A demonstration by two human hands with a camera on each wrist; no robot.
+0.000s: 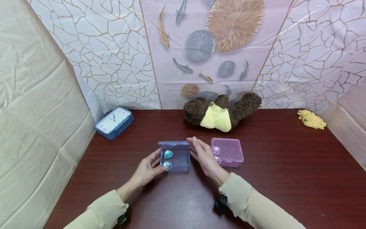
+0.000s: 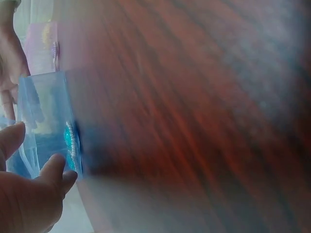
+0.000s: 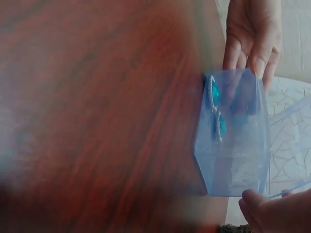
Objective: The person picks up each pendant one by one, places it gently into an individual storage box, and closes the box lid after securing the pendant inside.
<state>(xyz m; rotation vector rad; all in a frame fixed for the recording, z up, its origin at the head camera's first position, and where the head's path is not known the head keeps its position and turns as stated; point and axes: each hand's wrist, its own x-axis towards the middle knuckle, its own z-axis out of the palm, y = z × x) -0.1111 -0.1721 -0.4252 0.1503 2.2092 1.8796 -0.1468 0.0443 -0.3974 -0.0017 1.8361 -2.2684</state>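
A clear blue plastic box (image 1: 180,162) stands on the table with its lid (image 1: 173,143) raised at the back. Two turquoise gem pieces with sparkling pale rims lie in its left part, one gem (image 1: 168,154) behind the other. My left hand (image 1: 146,170) grips the left side of the box, thumb toward the front and fingers farther back. On the opposite side, my right hand (image 1: 203,156) has its fingers extended along the right wall, fingertips right at the back corner by the lid. The right wrist view shows both gems (image 3: 215,92) through the wall.
Just right of my right hand sits a closed pink clear box (image 1: 228,151) with pink gem pieces at its left. Behind lies a brown plush thing with yellow cloth (image 1: 215,117). A blue case with a white lid (image 1: 114,122) is back left; yellow yarn (image 1: 311,119) is back right.
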